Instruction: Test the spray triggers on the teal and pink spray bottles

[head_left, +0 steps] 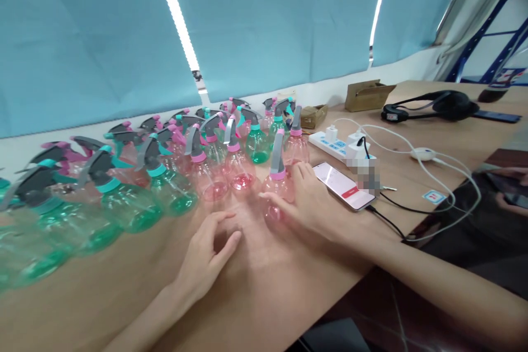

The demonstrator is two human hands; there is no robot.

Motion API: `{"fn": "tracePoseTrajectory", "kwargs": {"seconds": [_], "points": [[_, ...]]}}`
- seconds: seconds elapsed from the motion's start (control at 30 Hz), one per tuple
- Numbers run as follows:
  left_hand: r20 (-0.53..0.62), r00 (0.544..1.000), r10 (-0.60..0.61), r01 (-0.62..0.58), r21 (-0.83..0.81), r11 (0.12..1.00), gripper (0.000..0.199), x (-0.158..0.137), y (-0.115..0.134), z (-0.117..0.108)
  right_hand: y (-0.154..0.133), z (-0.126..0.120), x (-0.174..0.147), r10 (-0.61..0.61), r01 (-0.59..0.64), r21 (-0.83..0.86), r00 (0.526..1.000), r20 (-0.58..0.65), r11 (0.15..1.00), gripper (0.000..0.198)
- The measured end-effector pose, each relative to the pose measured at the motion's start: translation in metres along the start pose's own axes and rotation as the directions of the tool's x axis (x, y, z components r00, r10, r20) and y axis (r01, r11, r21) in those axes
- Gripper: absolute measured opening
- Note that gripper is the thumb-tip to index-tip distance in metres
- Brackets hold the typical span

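My right hand (307,203) is wrapped round the lower body of a clear pink spray bottle (278,184) with a pink collar and a grey trigger head. The bottle stands upright on the table, partly hidden by the thumb and palm. My left hand (212,250) rests low over the table to its left, thumb and fingers apart in a curve, holding nothing. Just beyond the left hand stand another pink spray bottle (209,176) and a green spray bottle (169,184). A further pink spray bottle (297,140) is right behind the one in my right hand.
Rows of pink and green spray bottles (127,201) fill the table's left and back. On the right lie a phone (340,182), a power strip (330,146), white cables and a headset (437,105). Small cardboard boxes (367,96) stand behind. Another person's hand (511,181) shows at far right.
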State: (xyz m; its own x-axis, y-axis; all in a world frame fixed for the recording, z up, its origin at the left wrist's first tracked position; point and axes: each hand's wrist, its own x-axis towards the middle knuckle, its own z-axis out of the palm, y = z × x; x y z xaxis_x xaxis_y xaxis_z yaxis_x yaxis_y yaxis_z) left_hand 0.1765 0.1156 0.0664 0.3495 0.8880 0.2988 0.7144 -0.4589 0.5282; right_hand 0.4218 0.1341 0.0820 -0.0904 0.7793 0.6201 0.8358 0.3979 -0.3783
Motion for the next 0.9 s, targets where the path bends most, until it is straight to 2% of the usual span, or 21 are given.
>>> {"fn": "tracePoseTrajectory", "kwargs": {"seconds": [0.13,0.23,0.37,0.5,0.63,0.7,0.83,0.9], "points": [[-0.057,0.996,0.064,-0.07,-0.123,0.99,0.043,0.012,0.029,-0.008,-0.021,0.001,-0.014,0.016,-0.018,0.181,1.0,0.016,0.983,0.049],[-0.087,0.994,0.067,-0.085,-0.227,0.97,0.054,0.025,0.054,-0.015,-0.037,0.011,-0.024,0.008,-0.018,0.366,1.0,0.028,0.93,0.047],[-0.111,0.993,0.036,-0.069,-0.311,0.948,0.056,0.034,0.073,-0.019,-0.058,0.023,-0.033,-0.045,0.018,0.42,0.997,0.054,0.907,0.047],[-0.139,0.99,0.026,-0.07,-0.322,0.944,0.045,0.032,0.072,-0.025,-0.073,0.03,-0.04,-0.12,0.099,0.438,0.993,0.019,0.894,0.059],[-0.039,0.996,0.075,-0.083,-0.32,0.944,0.036,0.027,0.064,-0.036,-0.082,0.036,-0.047,-0.172,0.148,0.488,0.985,0.004,0.86,0.067],[-0.036,0.996,0.079,-0.087,-0.319,0.944,0.03,0.024,0.061,-0.04,-0.086,0.038,-0.048,-0.194,0.155,0.502,0.981,0.026,0.851,0.068],[-0.097,0.995,0.025,-0.063,-0.41,0.91,0.024,0.017,0.051,-0.043,-0.087,0.031,-0.039,-0.268,0.148,0.518,0.949,0.165,0.843,0.067],[-0.096,0.995,0.006,-0.05,-0.463,0.885,0.022,0.015,0.044,-0.043,-0.077,0.021,-0.026,-0.377,0.185,0.515,0.878,0.297,0.837,0.054]]}}
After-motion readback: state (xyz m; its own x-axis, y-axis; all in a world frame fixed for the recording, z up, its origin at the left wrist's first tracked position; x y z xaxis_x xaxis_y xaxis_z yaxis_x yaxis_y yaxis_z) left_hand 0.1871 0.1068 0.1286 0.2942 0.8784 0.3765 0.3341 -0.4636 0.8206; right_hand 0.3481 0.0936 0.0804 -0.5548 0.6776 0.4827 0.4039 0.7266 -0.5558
